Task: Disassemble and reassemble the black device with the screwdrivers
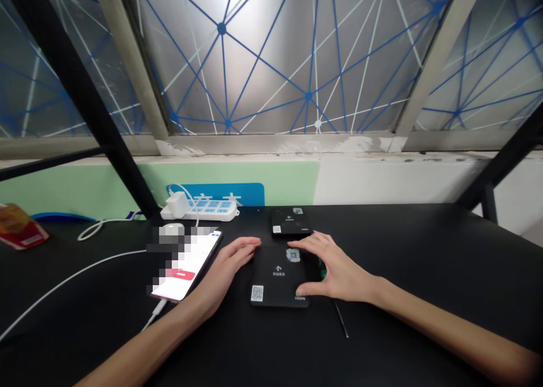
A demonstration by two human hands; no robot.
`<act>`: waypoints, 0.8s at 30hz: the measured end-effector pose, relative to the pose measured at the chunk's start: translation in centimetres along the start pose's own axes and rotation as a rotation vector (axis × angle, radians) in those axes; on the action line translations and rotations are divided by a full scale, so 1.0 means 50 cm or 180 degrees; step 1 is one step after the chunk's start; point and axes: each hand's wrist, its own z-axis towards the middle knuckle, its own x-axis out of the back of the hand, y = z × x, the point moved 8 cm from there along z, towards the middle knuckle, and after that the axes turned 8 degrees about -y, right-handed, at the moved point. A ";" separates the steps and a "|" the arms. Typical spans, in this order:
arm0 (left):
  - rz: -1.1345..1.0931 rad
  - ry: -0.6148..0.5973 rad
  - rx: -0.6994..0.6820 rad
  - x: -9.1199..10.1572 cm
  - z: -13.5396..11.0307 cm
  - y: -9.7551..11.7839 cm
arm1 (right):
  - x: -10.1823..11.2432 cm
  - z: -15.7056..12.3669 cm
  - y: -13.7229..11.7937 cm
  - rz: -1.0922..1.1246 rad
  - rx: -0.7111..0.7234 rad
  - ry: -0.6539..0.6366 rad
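A flat black box (278, 276) with white labels lies on the black table (424, 262) in front of me. My left hand (224, 268) rests against its left edge, fingers stretched out flat. My right hand (333, 268) grips its right side, thumb on the near corner and fingers curled along the far edge. A second, smaller black box (291, 223) sits just behind it.
A lit smartphone (186, 265) on a white cable (63, 282) lies left of my left hand. A white power strip (203, 209) with a charger stands at the wall. A thin dark tool (340, 319) lies below my right hand. An orange packet (19, 226) sits far left.
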 end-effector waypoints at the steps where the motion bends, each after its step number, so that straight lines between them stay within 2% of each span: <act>1: -0.0137 -0.0007 -0.0028 0.002 0.002 -0.001 | 0.002 -0.001 -0.001 0.0003 0.0010 0.0064; 5: -0.0503 0.0070 -0.0026 0.010 0.007 -0.002 | 0.009 -0.005 -0.002 -0.0013 0.0054 0.0369; 12: -0.0527 -0.0065 -0.0068 0.008 0.010 -0.003 | 0.027 -0.012 0.008 0.0056 0.0095 0.0932; 19: -0.0872 -0.0246 0.0032 -0.002 0.010 -0.006 | 0.059 -0.033 -0.023 0.0388 0.0721 0.1526; 24: -0.0937 -0.0355 0.0056 -0.011 0.008 0.003 | 0.075 -0.060 -0.050 0.0188 0.1135 0.1938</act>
